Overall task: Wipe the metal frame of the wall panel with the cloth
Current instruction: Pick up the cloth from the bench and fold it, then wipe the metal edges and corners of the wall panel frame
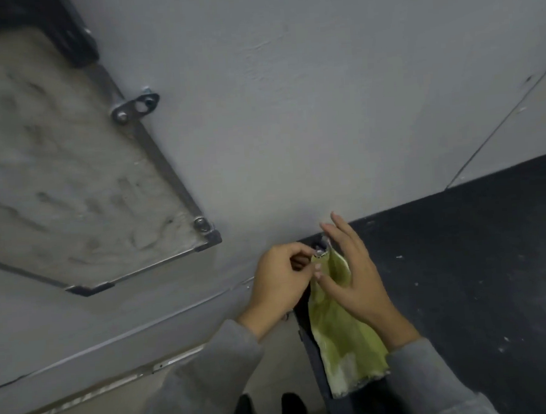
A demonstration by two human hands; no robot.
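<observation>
A grey wall (290, 108) held the panel (53, 173) and its frame (165, 162), well left of the cloth (338, 331). The left hand (280, 287) pinched the cloth's top; the right hand (354, 275) lay on it, fingers spread. That small pinch could probably slip, dropping it.

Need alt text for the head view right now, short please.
Both hands hold a yellow-green cloth in front of a grey wall: the left hand pinches its top edge, the right hand lies open on it. A metal-framed wall panel sits up-left, untouched.
</observation>
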